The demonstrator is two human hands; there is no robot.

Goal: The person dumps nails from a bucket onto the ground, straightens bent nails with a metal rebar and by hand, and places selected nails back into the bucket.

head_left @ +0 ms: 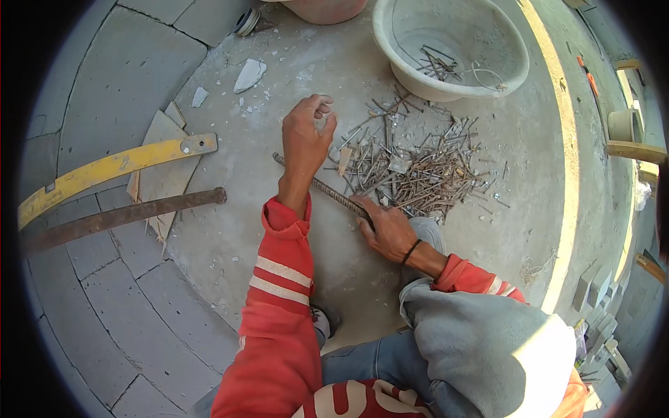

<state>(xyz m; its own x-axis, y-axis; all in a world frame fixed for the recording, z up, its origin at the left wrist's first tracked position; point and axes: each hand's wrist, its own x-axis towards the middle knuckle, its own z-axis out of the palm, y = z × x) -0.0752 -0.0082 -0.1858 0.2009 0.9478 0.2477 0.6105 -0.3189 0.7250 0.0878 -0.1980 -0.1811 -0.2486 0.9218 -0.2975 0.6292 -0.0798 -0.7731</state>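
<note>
Grasping, head view: right hand (390, 232) clenched around bar (338, 195) end, likely leaving its length free | left hand (305, 132) loosely curled, nothing seen held | bar slants behind left wrist, beside nails (439, 177) | tub (488, 35) just beyond, perhaps for short reach

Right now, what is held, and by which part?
The right hand grips a ribbed, dark metal rod by its near end; the left hand holds nothing visible.
</note>
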